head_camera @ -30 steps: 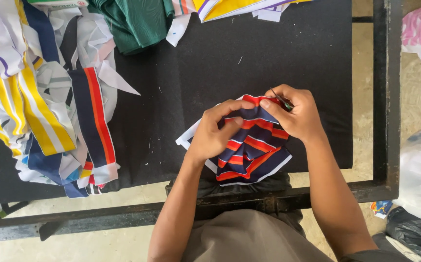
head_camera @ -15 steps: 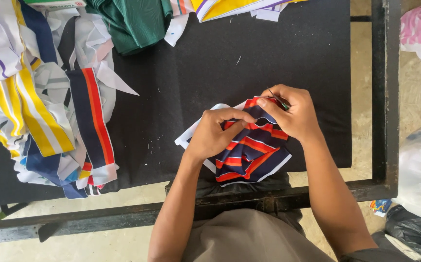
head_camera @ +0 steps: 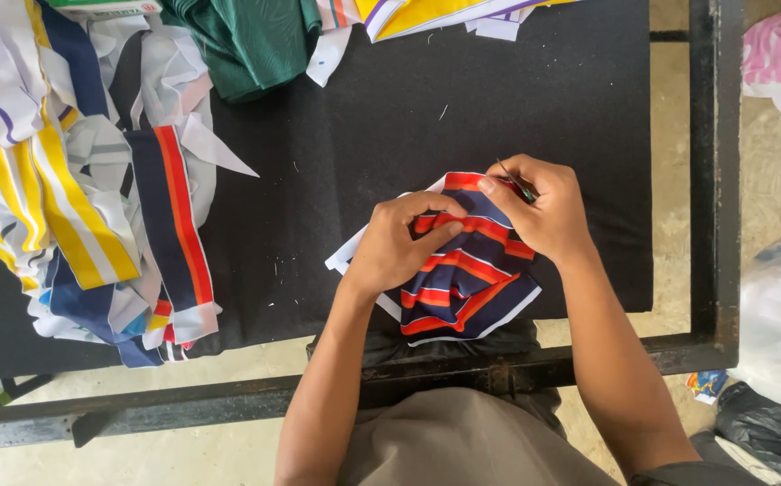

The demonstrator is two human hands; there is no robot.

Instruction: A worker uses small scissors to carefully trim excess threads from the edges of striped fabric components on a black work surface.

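Navy, red-striped fabric piece (head_camera: pixel 458 274) pinched by left hand (head_camera: pixel 397 247), thin pointed tool (head_camera: pixel 517 181) gripped by right hand (head_camera: pixel 541 210), black cloth-covered table (head_camera: pixel 363 135) beneath.

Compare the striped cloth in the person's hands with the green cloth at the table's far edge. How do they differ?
The striped cloth is navy with red bands and white trim; the green cloth is plain. The striped cloth is held by the left hand and right hand; the green cloth lies untouched. Both are crumpled on the black table.

A garment workshop: a black cloth-covered worktop (head_camera: pixel 516 99) on a dark metal frame (head_camera: pixel 705 180), heaped with striped fabric offcuts (head_camera: pixel 75 180) (white, yellow, navy, orange), above a bare concrete floor (head_camera: pixel 768 171).
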